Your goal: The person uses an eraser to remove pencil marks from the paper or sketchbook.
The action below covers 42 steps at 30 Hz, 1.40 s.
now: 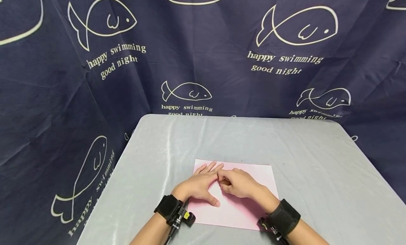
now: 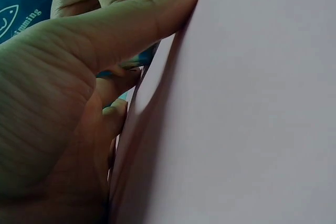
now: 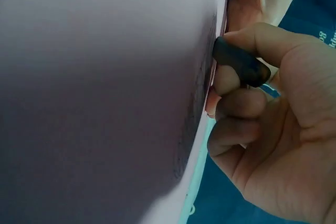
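Observation:
A sheet of pink paper (image 1: 229,216) lies on the table. My left hand (image 1: 200,185) rests on its left part, fingers spread and thumb stretched out toward me. In the left wrist view the left thumb (image 2: 142,22) presses its tip on the sheet. My right hand (image 1: 240,183) is close beside the left fingers. Between thumb and fingertips it pinches a short, dark, rounded stub (image 3: 239,62), with one end right at the paper. Thin dark scribbled lines (image 3: 190,116) show on the paper near the stub. From the head view the stub is hidden by the hand.
A pale grey cloth covers the table (image 1: 241,139). Dark blue curtains (image 1: 228,44) with white fish drawings hang behind it and along the left side. Black straps with small cameras (image 1: 189,218) and cables sit on both wrists, close over the near part of the paper.

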Tool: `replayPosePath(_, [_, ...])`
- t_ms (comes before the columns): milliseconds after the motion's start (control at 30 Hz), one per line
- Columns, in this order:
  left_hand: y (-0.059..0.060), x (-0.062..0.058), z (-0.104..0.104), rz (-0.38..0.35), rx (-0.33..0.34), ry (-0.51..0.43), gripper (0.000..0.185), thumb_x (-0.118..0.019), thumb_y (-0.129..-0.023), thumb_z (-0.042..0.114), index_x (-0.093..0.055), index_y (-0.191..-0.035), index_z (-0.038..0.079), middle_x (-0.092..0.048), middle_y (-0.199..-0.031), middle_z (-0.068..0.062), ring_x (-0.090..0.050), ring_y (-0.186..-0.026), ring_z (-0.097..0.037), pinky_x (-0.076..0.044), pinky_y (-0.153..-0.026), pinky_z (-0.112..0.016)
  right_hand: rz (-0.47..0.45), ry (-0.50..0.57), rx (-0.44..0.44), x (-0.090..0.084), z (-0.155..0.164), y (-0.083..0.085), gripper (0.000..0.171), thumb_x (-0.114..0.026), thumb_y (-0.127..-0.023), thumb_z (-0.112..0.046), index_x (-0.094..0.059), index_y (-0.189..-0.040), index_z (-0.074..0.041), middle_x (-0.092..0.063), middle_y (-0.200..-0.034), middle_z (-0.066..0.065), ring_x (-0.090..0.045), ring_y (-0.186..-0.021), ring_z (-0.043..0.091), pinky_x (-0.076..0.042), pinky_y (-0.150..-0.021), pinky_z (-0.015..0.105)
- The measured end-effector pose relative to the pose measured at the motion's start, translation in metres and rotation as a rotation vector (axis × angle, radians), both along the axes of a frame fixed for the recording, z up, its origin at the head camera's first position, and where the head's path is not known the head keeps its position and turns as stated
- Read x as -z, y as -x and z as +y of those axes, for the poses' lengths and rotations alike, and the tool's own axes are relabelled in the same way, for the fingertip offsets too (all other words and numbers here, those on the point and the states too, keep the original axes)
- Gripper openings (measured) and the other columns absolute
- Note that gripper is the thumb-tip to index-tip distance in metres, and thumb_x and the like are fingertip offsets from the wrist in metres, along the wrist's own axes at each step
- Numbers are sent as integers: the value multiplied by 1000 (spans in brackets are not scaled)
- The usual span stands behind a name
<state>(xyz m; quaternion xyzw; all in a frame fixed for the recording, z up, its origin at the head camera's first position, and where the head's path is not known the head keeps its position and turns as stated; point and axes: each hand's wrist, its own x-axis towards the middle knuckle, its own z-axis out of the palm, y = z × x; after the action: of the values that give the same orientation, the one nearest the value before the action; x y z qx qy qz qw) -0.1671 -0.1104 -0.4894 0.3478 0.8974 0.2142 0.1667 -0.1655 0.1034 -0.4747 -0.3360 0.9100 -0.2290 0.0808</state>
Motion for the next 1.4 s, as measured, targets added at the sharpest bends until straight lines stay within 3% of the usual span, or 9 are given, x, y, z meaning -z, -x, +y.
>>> replayPosePath(233, [-1,-1,0,-1,10,17,111,-86,-71,59,-31,-162,27,-10,-174,6,-1,-162,-20,-3,-132,-45,-62,19,47,0,1,-2,22,-77,-81,-14,-57,-86,-22,-43,-58,-19,-40,-54,1,-35,-67,27])
replayPosePath(600, [1,-1,1,-12,-4,24,108,-86,-71,58,-35,-160,26,-10,-174,8,-1,-162,-19,-3,-132,-46,-120,-2,97,-6,8,-2,28,-81,-74,-15,-55,-83,-22,-41,-60,-18,-39,-57,4,-31,-55,24])
replayPosePath(867, [0,-2,2,-41,-9,0,106,-88,-70,53,-36,-160,32,-11,-174,7,0,-162,-19,-2,-132,-46,-135,0,152,-4,38,-7,28,-79,-74,-14,-53,-82,-22,-37,-61,-17,-36,-58,2,-28,-54,21])
replayPosePath(1400, [-1,-3,2,-27,-10,3,106,-88,-70,54,-36,-160,33,-11,-174,7,-2,-162,-19,-3,-132,-47,-144,54,230,-4,86,-19,30,-74,-71,-3,-49,-79,-19,-34,-62,-16,-35,-59,-1,-24,-57,18])
